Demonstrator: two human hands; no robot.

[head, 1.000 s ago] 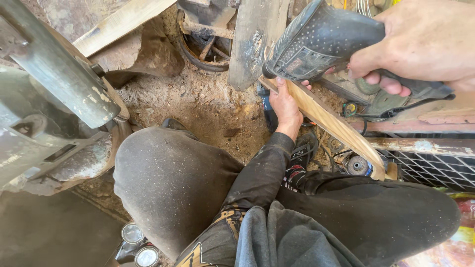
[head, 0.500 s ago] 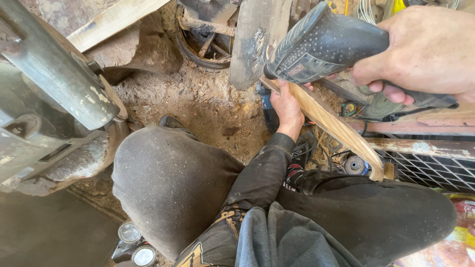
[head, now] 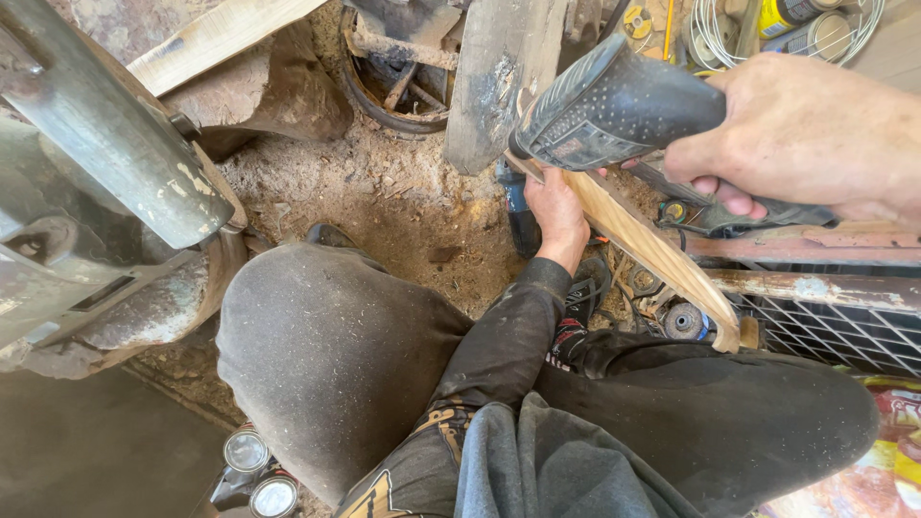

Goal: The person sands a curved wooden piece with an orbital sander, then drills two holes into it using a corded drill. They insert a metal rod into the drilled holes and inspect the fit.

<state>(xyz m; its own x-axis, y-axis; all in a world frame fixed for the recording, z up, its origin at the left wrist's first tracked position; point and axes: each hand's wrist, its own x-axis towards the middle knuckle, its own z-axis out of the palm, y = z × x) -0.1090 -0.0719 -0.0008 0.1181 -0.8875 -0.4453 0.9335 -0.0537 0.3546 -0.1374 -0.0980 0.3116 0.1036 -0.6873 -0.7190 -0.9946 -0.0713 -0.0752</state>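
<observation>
The right hand (head: 806,134) is wrapped tightly around the rear grip of a dark handheld power tool (head: 614,105), at the upper right of the frame. The tool's front end sits over the upper end of a pale wooden strip (head: 643,240), which runs diagonally from upper centre down toward the right. The left hand (head: 556,211) grasps that strip near its upper end, just below the tool, with the dark sleeve reaching up from the lap.

Step in hand, as judged: working the upper end of the strip with the tool while the left hand steadies it. The working face of the tool is hidden beneath its housing — whether it is touching the wood cannot be told.

Surroundings: a weathered plank (head: 499,77) stands just left of the tool; sawdust-strewn ground (head: 384,201) lies below it; a metal mesh panel (head: 825,326) sits at the right edge.

Next move calls for firm support of the strip, with the left fingers kept apart from the tool's front end — the two are near.
</observation>
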